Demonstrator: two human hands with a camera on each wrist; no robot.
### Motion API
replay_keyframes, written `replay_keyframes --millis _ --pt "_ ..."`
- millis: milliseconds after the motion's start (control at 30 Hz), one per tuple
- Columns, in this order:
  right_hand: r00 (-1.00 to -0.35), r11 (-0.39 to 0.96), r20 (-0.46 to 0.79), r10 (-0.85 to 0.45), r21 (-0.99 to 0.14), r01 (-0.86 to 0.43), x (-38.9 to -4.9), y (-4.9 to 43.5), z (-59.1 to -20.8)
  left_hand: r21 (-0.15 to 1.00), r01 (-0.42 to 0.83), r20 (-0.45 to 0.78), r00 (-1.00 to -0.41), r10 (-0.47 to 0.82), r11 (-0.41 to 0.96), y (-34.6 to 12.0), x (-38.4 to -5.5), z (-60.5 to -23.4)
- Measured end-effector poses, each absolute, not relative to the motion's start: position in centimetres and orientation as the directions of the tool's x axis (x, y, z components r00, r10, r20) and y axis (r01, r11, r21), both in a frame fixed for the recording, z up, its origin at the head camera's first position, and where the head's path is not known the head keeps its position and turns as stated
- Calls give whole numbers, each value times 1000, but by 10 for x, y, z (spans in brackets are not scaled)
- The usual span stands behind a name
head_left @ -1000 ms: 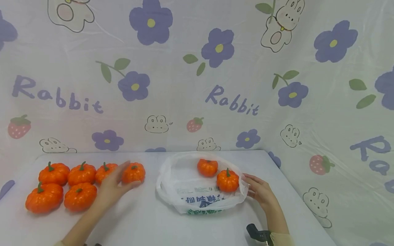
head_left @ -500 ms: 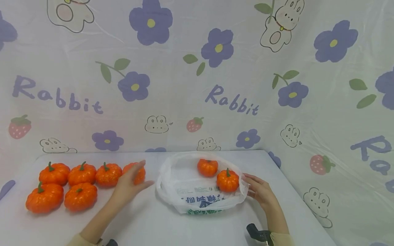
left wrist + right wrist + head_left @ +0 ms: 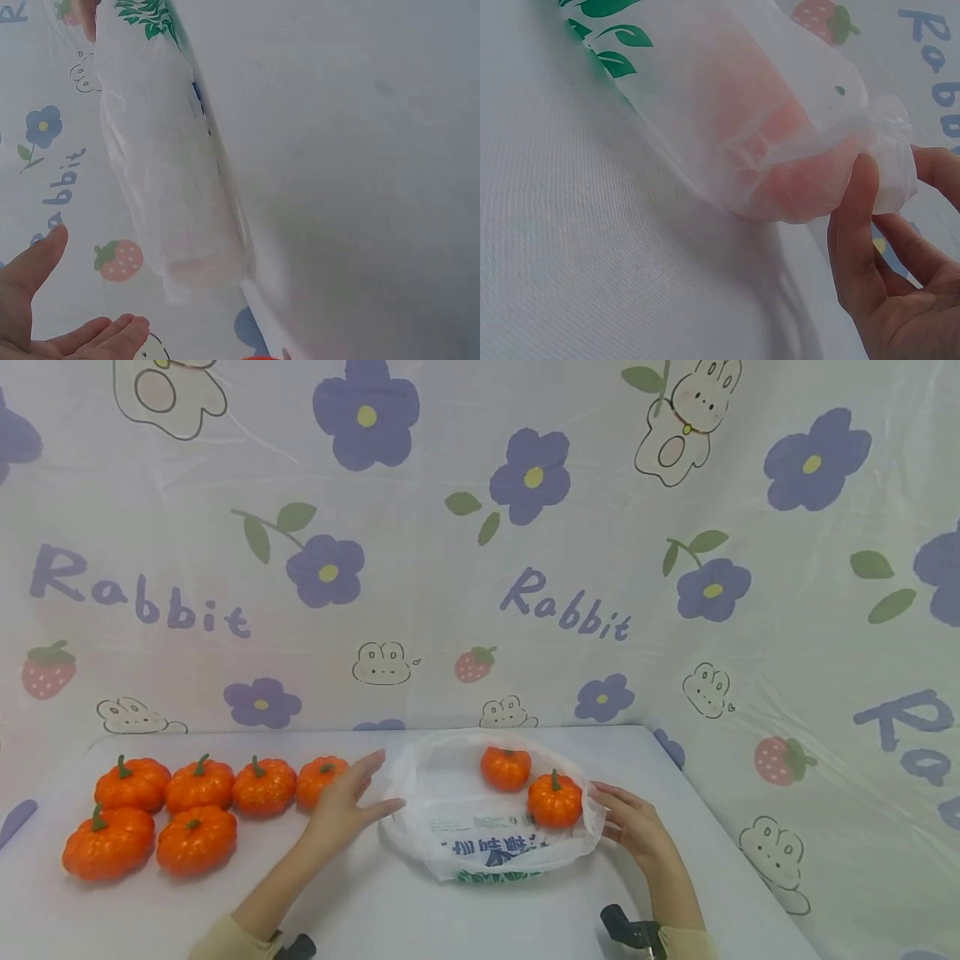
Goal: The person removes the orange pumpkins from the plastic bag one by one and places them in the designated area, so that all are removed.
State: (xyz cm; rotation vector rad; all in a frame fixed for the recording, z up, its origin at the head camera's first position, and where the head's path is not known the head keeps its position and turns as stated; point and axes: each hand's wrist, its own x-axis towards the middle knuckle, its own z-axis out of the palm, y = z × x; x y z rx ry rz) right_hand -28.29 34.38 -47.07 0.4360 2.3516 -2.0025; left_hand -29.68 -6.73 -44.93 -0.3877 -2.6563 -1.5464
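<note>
A white plastic bag (image 3: 427, 847) with blue and green print lies with its mouth spread wide. Two small orange pumpkins sit inside it: one pumpkin (image 3: 506, 771) farther back, the other pumpkin (image 3: 556, 803) near the right rim. My right hand (image 3: 637, 828) pinches that right rim; the right wrist view shows thumb and fingers (image 3: 864, 176) on the plastic. At the bag's left rim is my left hand (image 3: 343, 807), empty, its thumb and fingers spread apart. Behind it, partly hidden, is another pumpkin (image 3: 317, 779). The left wrist view shows the hand (image 3: 37, 315) beside the bag (image 3: 161, 150).
Several more orange pumpkins stand in two rows on the left, among them a back pumpkin (image 3: 133, 785) and a front pumpkin (image 3: 108, 845). The white table (image 3: 450, 922) ends at the back against a curtain (image 3: 435, 585) printed with rabbits and flowers.
My left hand has moved right, away from the row of pumpkins and across to the bag's left rim. The right hand and the bag have stayed put.
</note>
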Motion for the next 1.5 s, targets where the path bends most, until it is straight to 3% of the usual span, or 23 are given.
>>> replay_keyframes --millis 267,1500 --pt "-959 138 -204 199 -962 234 -282 344 -470 879 194 118 -974 194 436 -45 -302 -456" --pt "-957 134 -211 198 -962 240 -284 344 -471 891 246 113 -934 338 382 44 -316 -472"
